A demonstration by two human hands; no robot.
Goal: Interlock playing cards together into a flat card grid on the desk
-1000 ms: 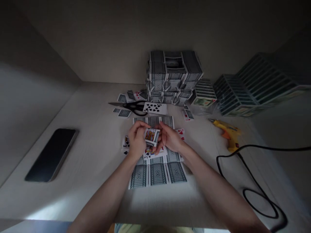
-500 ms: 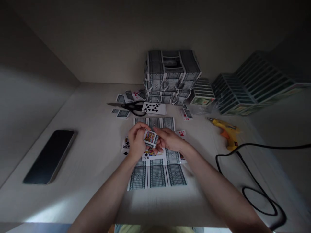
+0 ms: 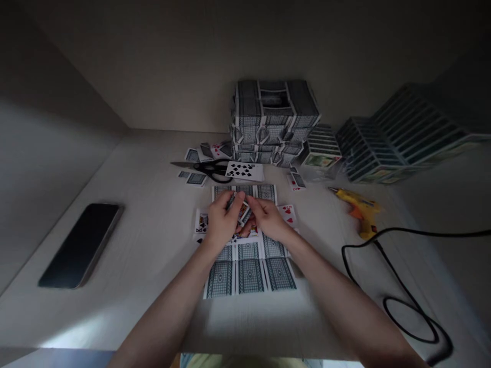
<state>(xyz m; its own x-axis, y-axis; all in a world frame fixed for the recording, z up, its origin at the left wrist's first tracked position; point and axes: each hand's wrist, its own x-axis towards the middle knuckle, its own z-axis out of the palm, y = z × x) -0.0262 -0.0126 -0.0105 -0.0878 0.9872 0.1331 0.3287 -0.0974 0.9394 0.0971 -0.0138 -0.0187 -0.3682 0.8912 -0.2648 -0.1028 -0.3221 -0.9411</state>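
Between my two hands is a folded playing card (image 3: 244, 210) with a face picture inside and its edges bent up. My left hand (image 3: 223, 217) grips its left side, thumb on top. Fingers of my right hand (image 3: 266, 217) pinch its right edge. Below them lies a layout of playing cards (image 3: 250, 276), mostly backs up in rows, with a king of spades (image 3: 201, 221) poking out at the left and a five of hearts (image 3: 287, 214) at the right. My hands hide the layout's middle.
Behind stands a box built of folded cards (image 3: 274, 120), with scissors (image 3: 210, 167) and a ten of spades (image 3: 244, 170) before it. Card boxes (image 3: 378, 148) and a yellow glue gun (image 3: 358, 207) with a black cable (image 3: 406, 231) are at right, a phone (image 3: 80, 245) at left.
The held card has turned and its sides are folded up more. My left thumb has come onto its top edge. The view has shifted slightly.
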